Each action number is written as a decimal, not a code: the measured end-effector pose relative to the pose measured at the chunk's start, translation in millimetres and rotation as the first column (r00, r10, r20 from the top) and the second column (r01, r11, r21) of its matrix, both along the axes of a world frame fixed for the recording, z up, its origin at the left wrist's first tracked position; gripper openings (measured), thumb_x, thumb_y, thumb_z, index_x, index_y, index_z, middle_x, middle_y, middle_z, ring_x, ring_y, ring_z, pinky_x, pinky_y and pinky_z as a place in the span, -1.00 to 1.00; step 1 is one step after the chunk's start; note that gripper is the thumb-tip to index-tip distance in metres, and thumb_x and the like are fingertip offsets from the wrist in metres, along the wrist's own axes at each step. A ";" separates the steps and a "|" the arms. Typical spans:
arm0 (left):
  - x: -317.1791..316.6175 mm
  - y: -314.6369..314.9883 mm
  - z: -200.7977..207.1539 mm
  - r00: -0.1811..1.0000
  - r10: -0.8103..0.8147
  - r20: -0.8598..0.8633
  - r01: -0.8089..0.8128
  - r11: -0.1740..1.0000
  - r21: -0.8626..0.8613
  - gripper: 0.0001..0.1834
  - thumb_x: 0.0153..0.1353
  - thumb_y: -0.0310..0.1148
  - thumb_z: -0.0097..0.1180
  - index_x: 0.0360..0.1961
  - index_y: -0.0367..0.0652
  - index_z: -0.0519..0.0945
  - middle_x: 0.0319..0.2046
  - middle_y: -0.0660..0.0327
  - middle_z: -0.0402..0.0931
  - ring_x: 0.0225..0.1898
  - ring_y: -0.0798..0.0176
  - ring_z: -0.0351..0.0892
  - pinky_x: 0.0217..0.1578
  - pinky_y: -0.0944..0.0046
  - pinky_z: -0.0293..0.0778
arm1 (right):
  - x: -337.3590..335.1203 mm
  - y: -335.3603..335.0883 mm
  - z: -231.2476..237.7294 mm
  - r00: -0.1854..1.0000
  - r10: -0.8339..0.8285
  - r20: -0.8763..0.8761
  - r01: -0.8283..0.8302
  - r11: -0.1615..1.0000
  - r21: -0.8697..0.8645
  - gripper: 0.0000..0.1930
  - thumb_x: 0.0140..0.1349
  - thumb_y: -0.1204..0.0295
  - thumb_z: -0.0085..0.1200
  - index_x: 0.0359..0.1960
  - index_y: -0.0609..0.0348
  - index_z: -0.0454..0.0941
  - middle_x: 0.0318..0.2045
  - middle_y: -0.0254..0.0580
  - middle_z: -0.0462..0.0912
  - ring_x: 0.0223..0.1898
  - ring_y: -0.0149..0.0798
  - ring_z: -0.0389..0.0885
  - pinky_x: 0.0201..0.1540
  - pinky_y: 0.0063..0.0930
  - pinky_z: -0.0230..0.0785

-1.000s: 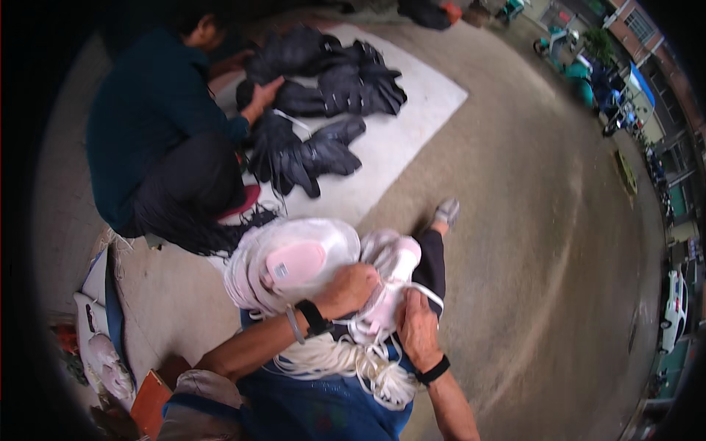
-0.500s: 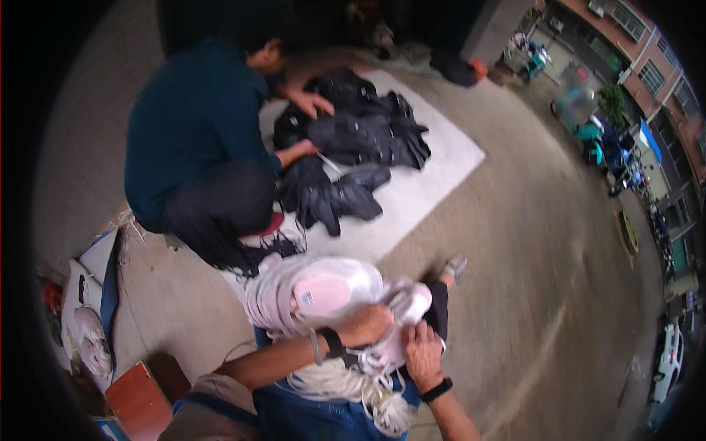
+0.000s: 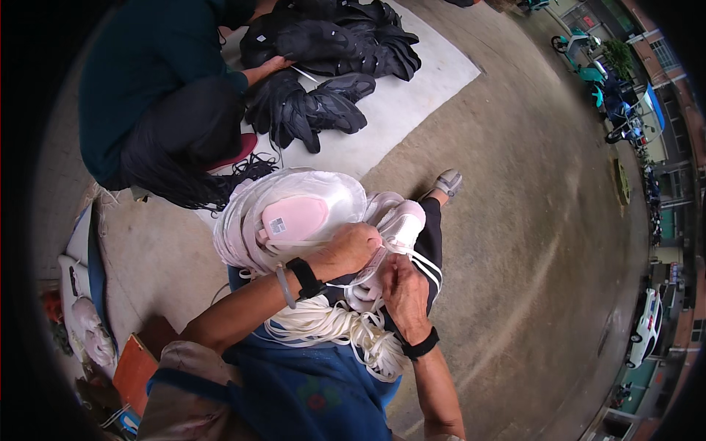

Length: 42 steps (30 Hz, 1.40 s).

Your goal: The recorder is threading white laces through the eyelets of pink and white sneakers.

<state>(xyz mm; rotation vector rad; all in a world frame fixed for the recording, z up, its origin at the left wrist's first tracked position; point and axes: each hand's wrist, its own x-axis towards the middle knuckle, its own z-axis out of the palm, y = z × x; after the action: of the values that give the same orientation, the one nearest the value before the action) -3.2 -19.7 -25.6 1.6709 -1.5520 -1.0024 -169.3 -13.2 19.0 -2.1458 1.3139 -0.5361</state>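
On my lap lies a pink and white shoe upper, toe pointing away from me. My left hand is closed around its near left side. Close beside it, my right hand pinches a white shoelace at the upper's opening; part of the lace loops out to the right. The fingertips of both hands are partly hidden. Left of the upper sits a stack of pale pink and white shoe uppers. A bundle of white laces lies across my blue apron, just below my hands.
A crouching person at the far left handles black shoe uppers on a white sheet. Black laces hang near that person's knee. A reddish-brown board stands at lower left. Parked scooters and a white car are far right.
The view has tilted down, so everything sits higher in the picture. Both hands stay at the shoe upper, and a lace loop now shows right of my right hand.
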 end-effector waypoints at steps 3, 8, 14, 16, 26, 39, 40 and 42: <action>1.1 -1.2 2.2 1.000 -0.021 0.011 0.021 1.000 -0.020 -0.79 0.17 -0.37 0.00 -0.37 -0.26 0.63 -0.37 -0.06 0.59 -0.26 -0.12 0.58 -0.19 0.08 0.48 | -1.0 -3.2 -7.3 0.998 -0.064 0.011 0.061 0.983 0.174 -0.83 0.12 0.54 0.05 -0.24 0.25 0.54 -0.45 0.08 0.60 -0.43 0.08 0.62 -0.38 -0.15 0.42; 1.3 -2.6 -0.6 0.997 -0.037 0.069 0.039 0.999 -0.035 -0.79 0.17 -0.37 -0.01 -0.42 -0.27 0.61 -0.39 -0.04 0.58 -0.29 -0.11 0.57 -0.23 0.07 0.48 | 7.8 -1.5 -17.0 0.989 -0.143 -0.030 0.142 0.989 -0.046 -0.76 0.12 0.48 0.12 -0.15 0.22 0.60 -0.36 0.09 0.64 -0.37 0.10 0.64 -0.33 -0.25 0.47; 2.6 -5.8 -14.1 0.986 -0.099 0.132 0.120 0.978 -0.169 -0.82 0.13 -0.41 -0.02 -0.44 -0.23 0.61 -0.40 0.01 0.58 -0.32 -0.08 0.56 -0.26 0.05 0.47 | 8.2 -3.4 -31.5 0.923 -0.292 0.251 0.235 0.943 0.236 -0.81 0.17 0.50 0.11 -0.19 0.25 0.62 -0.48 -0.03 0.63 -0.45 -0.18 0.63 -0.32 -0.41 0.44; 3.7 -9.2 -19.3 0.989 -0.109 0.098 0.128 0.970 -0.209 -0.84 0.12 -0.43 -0.02 -0.44 -0.23 0.61 -0.41 0.02 0.57 -0.32 -0.06 0.57 -0.26 0.05 0.47 | 9.0 -3.5 -36.1 0.890 -0.330 0.315 0.254 0.932 0.259 -0.83 0.18 0.52 0.09 -0.20 0.23 0.64 -0.53 -0.10 0.61 -0.49 -0.33 0.58 -0.34 -0.47 0.41; 4.3 0.6 2.0 1.000 0.012 -0.010 -0.013 0.995 -0.103 -0.86 0.13 -0.38 0.06 -0.45 -0.22 0.58 -0.48 -0.04 0.55 -0.38 -0.12 0.56 -0.33 0.02 0.48 | 14.6 -7.6 -30.7 0.945 -0.254 0.208 0.234 0.965 0.115 -0.83 0.16 0.45 0.11 -0.22 0.13 0.65 -0.47 0.00 0.65 -0.44 -0.04 0.65 -0.35 -0.32 0.45; -5.5 0.2 -6.1 0.971 -0.051 0.235 0.111 0.961 -0.253 -0.79 0.18 -0.40 -0.03 -0.51 -0.29 0.55 -0.50 -0.10 0.54 -0.39 -0.17 0.57 -0.35 -0.07 0.44 | 25.4 -12.0 -21.7 0.977 -0.209 -0.050 0.208 0.978 -0.024 -0.85 0.07 0.49 0.12 -0.31 0.16 0.66 -0.55 0.03 0.62 -0.51 0.00 0.65 -0.41 -0.27 0.44; -5.5 1.5 -8.4 0.969 -0.024 0.246 0.096 0.954 -0.283 -0.79 0.17 -0.40 -0.02 -0.52 -0.29 0.55 -0.50 -0.09 0.54 -0.39 -0.16 0.58 -0.36 -0.07 0.45 | 26.3 -14.7 -24.9 0.973 -0.213 -0.093 0.208 0.976 -0.055 -0.84 0.03 0.49 0.14 -0.32 0.18 0.65 -0.56 0.04 0.62 -0.50 0.00 0.65 -0.40 -0.27 0.44; -0.4 4.0 3.7 0.962 -0.076 0.262 0.128 0.974 -0.186 -0.79 0.15 -0.40 0.00 -0.53 -0.30 0.57 -0.49 -0.10 0.56 -0.38 -0.17 0.59 -0.37 -0.06 0.46 | 26.1 -20.3 -29.3 0.979 -0.183 -0.091 0.181 0.983 -0.031 -0.85 0.00 0.49 0.15 -0.36 0.22 0.65 -0.56 0.08 0.62 -0.49 0.04 0.64 -0.40 -0.25 0.44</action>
<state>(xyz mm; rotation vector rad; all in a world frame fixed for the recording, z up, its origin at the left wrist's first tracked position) -3.6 -15.7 -21.8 1.6377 -1.8570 -0.6721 -143.2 -33.6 -10.3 -2.1032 1.5736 -0.5312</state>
